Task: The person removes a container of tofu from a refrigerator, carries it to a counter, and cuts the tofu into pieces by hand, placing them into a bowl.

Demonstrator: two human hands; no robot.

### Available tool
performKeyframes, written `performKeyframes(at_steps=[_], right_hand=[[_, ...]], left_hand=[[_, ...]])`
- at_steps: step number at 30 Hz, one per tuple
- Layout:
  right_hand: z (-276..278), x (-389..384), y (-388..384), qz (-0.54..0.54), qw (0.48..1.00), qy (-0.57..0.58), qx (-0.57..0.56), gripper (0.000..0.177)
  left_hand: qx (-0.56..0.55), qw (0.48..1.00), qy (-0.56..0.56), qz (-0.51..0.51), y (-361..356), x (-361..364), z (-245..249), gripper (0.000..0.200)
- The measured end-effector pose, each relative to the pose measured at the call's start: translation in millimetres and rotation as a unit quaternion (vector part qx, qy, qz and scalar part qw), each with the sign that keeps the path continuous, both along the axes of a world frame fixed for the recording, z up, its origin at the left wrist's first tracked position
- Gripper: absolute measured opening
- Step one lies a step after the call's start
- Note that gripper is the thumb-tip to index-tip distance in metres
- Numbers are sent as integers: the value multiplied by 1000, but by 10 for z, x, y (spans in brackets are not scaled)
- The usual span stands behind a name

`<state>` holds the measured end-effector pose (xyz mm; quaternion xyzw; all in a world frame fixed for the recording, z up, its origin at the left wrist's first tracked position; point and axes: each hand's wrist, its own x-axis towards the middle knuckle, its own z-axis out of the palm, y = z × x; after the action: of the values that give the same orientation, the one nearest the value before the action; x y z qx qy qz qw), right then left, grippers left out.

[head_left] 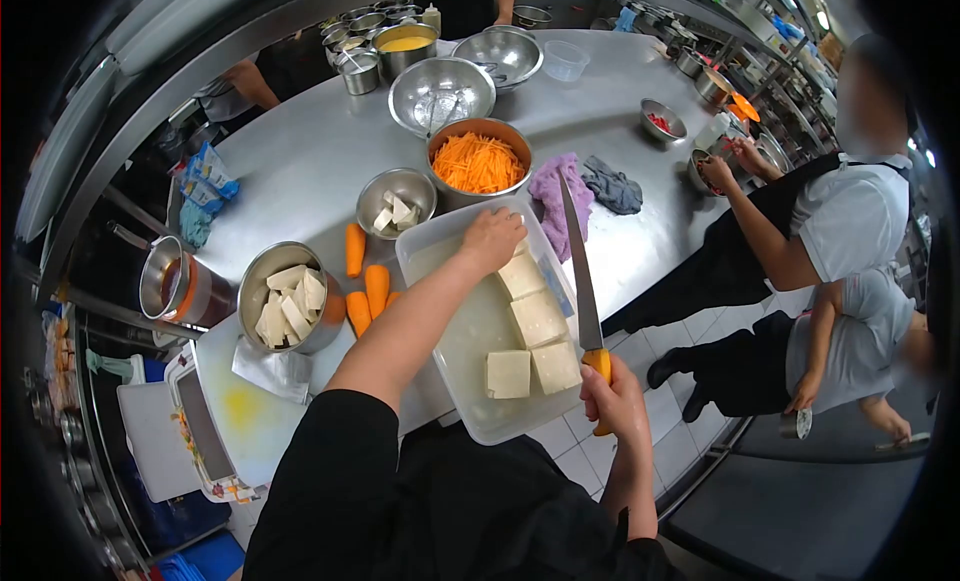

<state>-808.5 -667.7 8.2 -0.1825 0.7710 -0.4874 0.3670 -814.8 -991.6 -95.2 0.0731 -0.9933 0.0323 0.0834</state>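
Observation:
In the head view, a translucent plastic tub (470,421) of cloudy liquid holds several white tofu blocks (538,319), most lined up along its right side. My left hand (494,239) reaches into the tub's far end, fingers curled over the farthest block, which is mostly hidden beneath them. My right hand (616,396) grips the yellow handle of a long knife (581,256) beside the tub's right edge. The blade points up and away, above a purple cloth (550,206), clear of the tofu.
Left of the tub lie whole carrots (376,287), a small bowl (372,193) and a larger pot (250,281) of white pieces. Beyond stands a pot of shredded carrot (478,166). A cutting board (225,366) is at left. Two people (850,211) stand at right.

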Motion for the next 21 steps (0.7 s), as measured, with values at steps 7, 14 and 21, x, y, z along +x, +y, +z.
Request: performKeyframes(at_steps=[7,14,21], right_hand=[[-12,8,-18,13,1000,-4,0,28],[-44,-6,3,9,1000,-2,-6,29],[-17,34,-124,35,999,-7,-12,27]], left_hand=[[13,995,-87,51,-54,11,148,27],[60,938,-309,143,-207,313,530,31],[211,913,-242,252,-201,699,370,51]])
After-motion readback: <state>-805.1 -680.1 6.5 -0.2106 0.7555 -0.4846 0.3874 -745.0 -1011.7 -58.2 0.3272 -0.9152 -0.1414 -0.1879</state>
